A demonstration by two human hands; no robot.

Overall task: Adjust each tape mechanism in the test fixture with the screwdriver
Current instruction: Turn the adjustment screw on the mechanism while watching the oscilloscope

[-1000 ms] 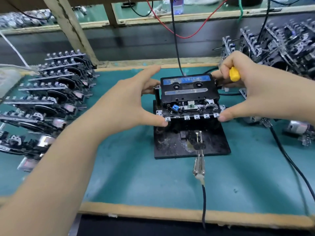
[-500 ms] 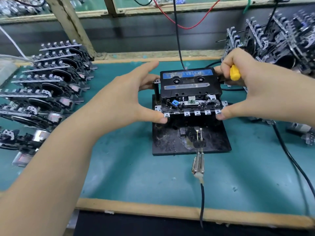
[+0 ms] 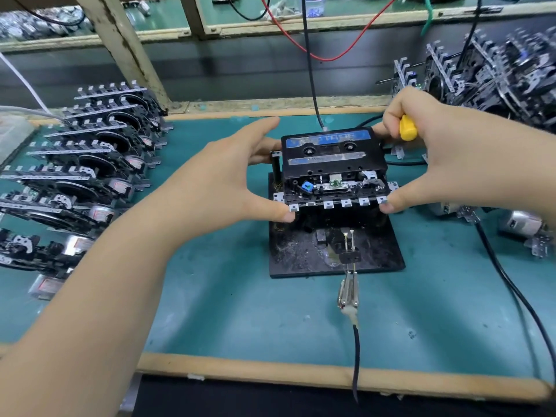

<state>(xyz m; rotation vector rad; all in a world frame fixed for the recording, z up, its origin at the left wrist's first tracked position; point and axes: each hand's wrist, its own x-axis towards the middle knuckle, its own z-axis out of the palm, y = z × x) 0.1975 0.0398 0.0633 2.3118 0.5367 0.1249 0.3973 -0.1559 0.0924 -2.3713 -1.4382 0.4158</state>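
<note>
Left hand (image 3: 216,182) grips tape mechanism (image 3: 334,188) by its left end, thumb at front corner. Right hand (image 3: 445,155) grips right end, yellow screwdriver (image 3: 407,131) tucked in curled fingers, tip hidden. Mechanism sits on test fixture (image 3: 337,251) mid counter (image 3: 240,311), cassette on top. I reckon seating or lifting, can't say which. Stacks both sides (image 3: 81,164), done or pending unclear.
</note>
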